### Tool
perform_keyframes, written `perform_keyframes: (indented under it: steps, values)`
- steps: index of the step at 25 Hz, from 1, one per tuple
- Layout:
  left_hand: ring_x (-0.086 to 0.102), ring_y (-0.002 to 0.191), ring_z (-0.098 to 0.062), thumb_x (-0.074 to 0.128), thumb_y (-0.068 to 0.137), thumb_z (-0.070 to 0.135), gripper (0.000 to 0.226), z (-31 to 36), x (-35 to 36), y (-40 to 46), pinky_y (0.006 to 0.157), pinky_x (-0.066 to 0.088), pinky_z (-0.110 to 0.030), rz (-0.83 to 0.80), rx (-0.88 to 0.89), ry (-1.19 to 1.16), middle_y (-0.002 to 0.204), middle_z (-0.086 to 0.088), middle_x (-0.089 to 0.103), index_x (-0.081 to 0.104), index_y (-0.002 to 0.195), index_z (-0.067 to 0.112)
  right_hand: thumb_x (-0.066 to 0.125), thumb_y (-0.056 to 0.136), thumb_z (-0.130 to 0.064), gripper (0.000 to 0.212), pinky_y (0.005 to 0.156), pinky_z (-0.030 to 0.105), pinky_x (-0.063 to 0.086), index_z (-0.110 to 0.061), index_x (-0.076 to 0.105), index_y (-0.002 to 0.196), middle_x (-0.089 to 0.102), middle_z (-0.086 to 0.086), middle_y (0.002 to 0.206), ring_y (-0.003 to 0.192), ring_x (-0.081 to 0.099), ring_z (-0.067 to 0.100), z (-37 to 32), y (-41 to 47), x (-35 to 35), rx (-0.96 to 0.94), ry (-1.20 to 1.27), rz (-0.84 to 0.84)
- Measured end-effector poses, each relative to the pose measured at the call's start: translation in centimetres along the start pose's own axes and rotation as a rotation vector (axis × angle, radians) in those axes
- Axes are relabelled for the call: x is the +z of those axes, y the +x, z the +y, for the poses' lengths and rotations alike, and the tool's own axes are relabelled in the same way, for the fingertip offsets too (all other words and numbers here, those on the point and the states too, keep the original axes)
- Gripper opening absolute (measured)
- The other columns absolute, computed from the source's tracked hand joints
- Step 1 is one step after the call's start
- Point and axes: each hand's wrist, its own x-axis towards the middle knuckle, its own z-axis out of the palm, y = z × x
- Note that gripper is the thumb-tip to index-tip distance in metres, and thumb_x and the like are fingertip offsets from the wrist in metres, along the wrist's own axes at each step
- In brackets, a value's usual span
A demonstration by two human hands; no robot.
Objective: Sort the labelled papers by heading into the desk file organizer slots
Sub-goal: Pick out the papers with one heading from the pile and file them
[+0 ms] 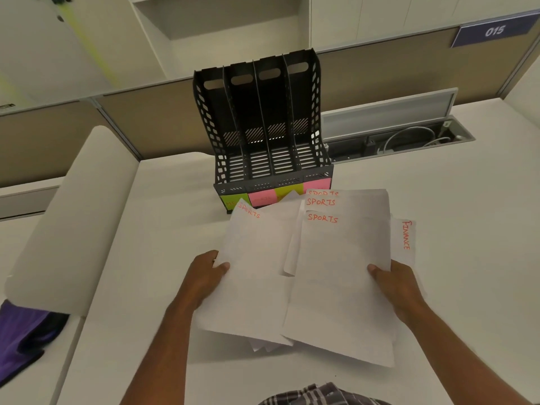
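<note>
Holding papers (318, 273) over counter (467, 229): left hand (204, 276) pinching left sheets, right hand (397, 285) pinching "SPORTS" stack. Organizer (263, 127) straight ahead, beyond top edges. Right hand nearer pink "SPORTS" slot.

A single wide-angle view looks from the person's head, forward and steeply down onto the tabletop (438, 214). It sits close above the hands, which enter from 6 o'clock, the left hand (204, 276) and right hand (400, 287) filling the lower middle. The file organizer (263, 127) stands farther off toward 12 o'clock, with the partition wall (394, 71) behind it. Straight edges bow near the frame's rim.
</note>
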Motion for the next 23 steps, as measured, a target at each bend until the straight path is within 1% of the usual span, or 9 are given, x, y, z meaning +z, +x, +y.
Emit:
perform_keyframes:
  steps: [2, 4, 6, 8, 11, 14, 17, 20, 23]
  values:
    - [0.071, 0.082, -0.024, 0.067, 0.092, 0.010, 0.015, -0.1, -1.5, -0.2, 0.077, 0.058, -0.040, 0.101, 0.022, -0.132, 0.096, -0.007, 0.074, 0.070, 0.088, 0.023, 0.064, 0.095, -0.016, 0.033, 0.093, 0.051, 0.055, -0.005, 0.065, 0.127, 0.070, 0.015, 0.115, 0.101, 0.066, 0.037, -0.3, 0.0, -0.4, 0.002, 0.019, -0.011]
    - [0.070, 0.074, -0.022, 0.066, 0.091, 0.004, 0.017, -0.5, -4.4, -0.4, 0.072, 0.058, -0.037, 0.179, 0.002, -0.299, 0.091, -0.010, 0.076, 0.073, 0.096, 0.018, 0.064, 0.095, -0.016, 0.032, 0.091, 0.050, 0.056, -0.006, 0.066, 0.126, 0.071, 0.014, 0.114, 0.099, 0.067, 0.035, -0.6, 0.0, -0.6, -0.001, 0.042, -0.009]
    - [0.073, 0.071, -0.020, 0.066, 0.091, 0.004, 0.017, -0.5, -6.6, -0.9, 0.065, 0.059, -0.033, 0.138, 0.003, -0.485, 0.085, -0.004, 0.078, 0.073, 0.104, 0.012, 0.064, 0.095, -0.018, 0.034, 0.093, 0.052, 0.055, -0.007, 0.065, 0.128, 0.071, 0.013, 0.115, 0.100, 0.067, 0.036, -0.9, 0.0, -0.5, -0.014, 0.053, -0.016]
    - [0.073, 0.068, -0.018, 0.066, 0.090, 0.004, 0.014, 0.6, -6.2, -1.5, 0.059, 0.060, -0.030, 0.069, 0.023, -0.560, 0.084, -0.004, 0.079, 0.073, 0.099, 0.011, 0.064, 0.095, -0.021, 0.037, 0.095, 0.055, 0.054, -0.008, 0.063, 0.130, 0.071, 0.012, 0.116, 0.102, 0.067, 0.036, -1.2, -0.2, 0.2, -0.022, 0.066, -0.052]
    - [0.072, 0.072, -0.024, 0.071, 0.087, 0.004, 0.010, 2.6, -0.9, -2.5, 0.069, 0.061, -0.037, -0.014, 0.054, -0.461, 0.087, -0.009, 0.078, 0.075, 0.092, 0.012, 0.066, 0.095, -0.023, 0.038, 0.094, 0.055, 0.055, -0.008, 0.063, 0.130, 0.072, 0.011, 0.115, 0.101, 0.068, 0.035, -2.0, -0.9, 2.0, -0.018, 0.115, -0.139]
    - [0.075, 0.080, -0.018, 0.075, 0.087, 0.019, 0.007, 2.8, 4.9, -3.7, 0.072, 0.060, -0.032, 0.010, 0.014, -0.336, 0.083, 0.008, 0.078, 0.075, 0.083, 0.025, 0.068, 0.093, -0.023, 0.036, 0.091, 0.052, 0.057, -0.009, 0.065, 0.127, 0.074, 0.008, 0.111, 0.098, 0.070, 0.032, -2.4, -1.5, 3.0, -0.006, 0.171, -0.207]
    - [0.072, 0.087, -0.013, 0.076, 0.085, 0.032, 0.007, 2.0, 7.4, -4.2, 0.078, 0.059, -0.032, 0.013, -0.028, -0.249, 0.092, 0.011, 0.075, 0.069, 0.086, 0.033, 0.071, 0.091, -0.027, 0.034, 0.091, 0.053, 0.057, -0.014, 0.067, 0.122, 0.076, 0.006, 0.108, 0.098, 0.072, 0.032, -2.4, -1.8, 3.0, 0.011, 0.202, -0.247]
    - [0.067, 0.098, -0.011, 0.081, 0.079, 0.032, 0.038, 1.6, 7.6, -4.2, 0.080, 0.057, -0.030, -0.071, -0.051, -0.296, 0.110, 0.009, 0.069, 0.059, 0.110, 0.031, 0.074, 0.088, -0.029, 0.033, 0.087, 0.050, 0.059, -0.015, 0.069, 0.118, 0.078, 0.005, 0.105, 0.096, 0.073, 0.031, -2.2, -2.0, 2.8, 0.029, 0.218, -0.284]
    - [0.064, 0.112, -0.016, 0.086, 0.070, 0.039, 0.074, 1.7, 7.3, -4.0, 0.096, 0.055, -0.040, -0.215, 0.012, -0.389, 0.124, 0.007, 0.065, 0.048, 0.134, 0.028, 0.072, 0.089, -0.033, 0.029, 0.073, 0.038, 0.061, -0.014, 0.073, 0.111, 0.079, 0.007, 0.100, 0.087, 0.076, 0.026, -2.3, -2.3, 3.2, 0.004, 0.145, -0.366]
